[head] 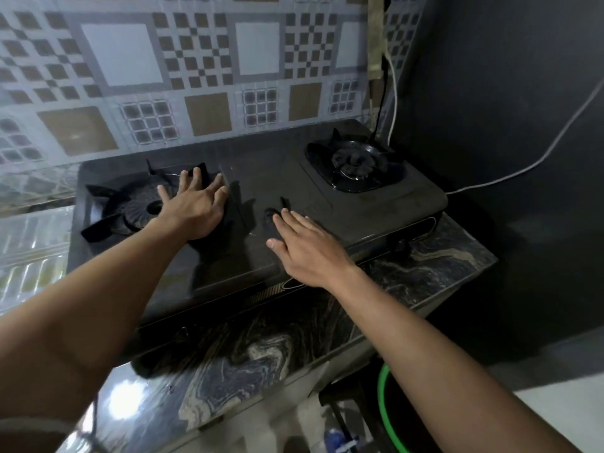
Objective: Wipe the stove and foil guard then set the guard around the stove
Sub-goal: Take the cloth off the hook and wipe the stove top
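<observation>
Patterned foil guard [196, 70]: stood behind stove, against wall, also along left side.
Marbled countertop [261, 348]: carried stove.
Black two-burner gas stove [271, 178]: sat on countertop, right end beside dark wall [506, 125].
White cable [523, 168]: ran across dark wall to stove's rear right.
Green hose [384, 407]: below counter edge.
Left hand [196, 204]: fingers spread, empty, over left burner grate [130, 207].
Right hand [307, 250]: flat, fingers extended close together, empty, over stove centre.
</observation>
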Action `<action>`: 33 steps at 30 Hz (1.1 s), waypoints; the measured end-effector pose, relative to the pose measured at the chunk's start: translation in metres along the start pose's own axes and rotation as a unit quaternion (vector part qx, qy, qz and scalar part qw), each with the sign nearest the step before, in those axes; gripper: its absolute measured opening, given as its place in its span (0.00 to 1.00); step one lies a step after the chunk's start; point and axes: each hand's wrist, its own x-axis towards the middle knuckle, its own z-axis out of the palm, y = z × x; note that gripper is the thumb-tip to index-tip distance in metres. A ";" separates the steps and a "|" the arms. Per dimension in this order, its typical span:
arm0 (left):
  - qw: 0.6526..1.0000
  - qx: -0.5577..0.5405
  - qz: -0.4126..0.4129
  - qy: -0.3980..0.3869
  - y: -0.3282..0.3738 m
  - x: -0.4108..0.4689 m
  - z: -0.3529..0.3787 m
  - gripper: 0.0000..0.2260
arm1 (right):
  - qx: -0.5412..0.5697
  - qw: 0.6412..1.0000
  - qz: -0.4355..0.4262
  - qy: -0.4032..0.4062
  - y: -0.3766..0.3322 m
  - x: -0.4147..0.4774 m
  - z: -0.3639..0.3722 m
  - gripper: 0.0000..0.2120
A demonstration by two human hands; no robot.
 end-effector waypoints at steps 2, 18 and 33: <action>0.999 0.041 0.005 0.011 0.005 0.000 -0.001 0.27 | 0.004 0.999 0.046 0.001 0.015 -0.003 -0.005 0.29; 0.986 0.050 0.160 0.019 0.133 0.045 0.015 0.36 | -0.008 0.974 0.223 0.044 0.134 -0.003 -0.030 0.28; 0.989 0.048 0.137 -0.022 0.138 0.051 0.015 0.40 | 0.004 0.974 0.221 0.049 0.155 0.000 -0.034 0.28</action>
